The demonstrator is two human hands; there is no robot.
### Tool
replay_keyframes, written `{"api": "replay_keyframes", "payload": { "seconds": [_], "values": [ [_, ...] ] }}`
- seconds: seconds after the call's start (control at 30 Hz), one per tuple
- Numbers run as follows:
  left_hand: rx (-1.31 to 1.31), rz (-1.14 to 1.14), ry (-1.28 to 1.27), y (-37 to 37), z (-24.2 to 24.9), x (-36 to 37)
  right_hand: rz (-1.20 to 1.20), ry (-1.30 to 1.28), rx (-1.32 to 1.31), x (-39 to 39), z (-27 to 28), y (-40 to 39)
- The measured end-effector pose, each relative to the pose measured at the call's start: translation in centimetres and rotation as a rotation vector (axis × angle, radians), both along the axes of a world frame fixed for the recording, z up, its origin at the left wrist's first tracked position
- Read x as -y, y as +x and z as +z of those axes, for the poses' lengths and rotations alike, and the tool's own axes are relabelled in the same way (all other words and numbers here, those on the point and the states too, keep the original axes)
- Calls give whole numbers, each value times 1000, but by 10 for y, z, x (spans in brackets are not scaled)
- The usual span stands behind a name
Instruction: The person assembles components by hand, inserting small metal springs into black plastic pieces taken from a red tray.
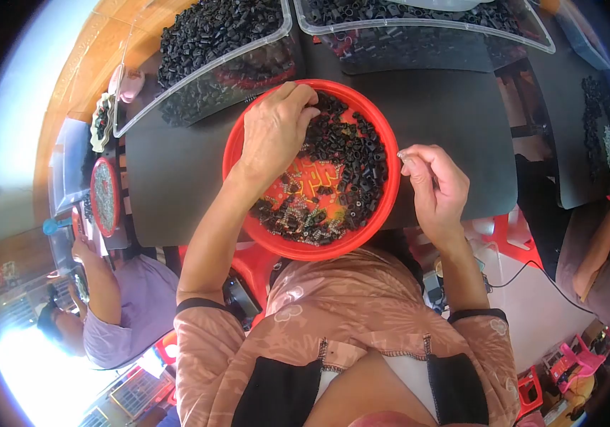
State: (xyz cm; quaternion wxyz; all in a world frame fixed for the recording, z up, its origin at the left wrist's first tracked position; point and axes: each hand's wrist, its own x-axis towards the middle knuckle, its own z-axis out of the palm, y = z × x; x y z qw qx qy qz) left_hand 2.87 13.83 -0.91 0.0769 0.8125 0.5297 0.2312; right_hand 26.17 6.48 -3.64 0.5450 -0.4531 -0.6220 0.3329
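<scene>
A round red basin (393, 192) stands in front of me at the table's near edge. Small black plastic pieces (362, 160) lie along its right and upper side, and small silvery metal pieces (298, 224) gather at the bottom, mixed with black ones. Above the basin's upper left is my left hand (276, 132), fingers curled together near the black pieces; what they hold, if anything, is hidden. Just outside the right rim, my right hand (439, 186) pinches thumb and forefinger together. A tiny greyish thing shows at those fingertips, too small to name.
Two clear plastic bins, one at the upper left (198, 96) and one at the upper right (419, 43), hold heaps of black pieces on the dark table (454, 135). People work at both sides. A red tray (105, 196) of grey pieces sits left.
</scene>
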Motion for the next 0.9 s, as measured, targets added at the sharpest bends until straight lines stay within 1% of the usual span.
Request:
{"api": "replay_keyframes", "payload": {
  "seconds": [0.1,0.2,0.5,0.6,0.7,0.8,0.9],
  "values": [
    [38,30,-55,0,2,0,-5,-10,30,0,0,-1],
    [52,13,-97,-2,3,-1,-15,-6,35,-1,-2,-1],
    [19,-101,-2,-8,-10,-8,-76,-29,44,-2,-4,-5],
    [-34,-118,48,-5,-9,-6,-88,-40,58,-2,-2,-7],
    [-27,-151,71,-3,-6,-3,-107,-44,67,-3,-3,-8],
    [140,-112,15,-4,2,5,-139,-75,67,-3,-6,-7],
    [426,18,-345,-7,26,26,-158,-85,73,-3,-7,-6]
  ]
}}
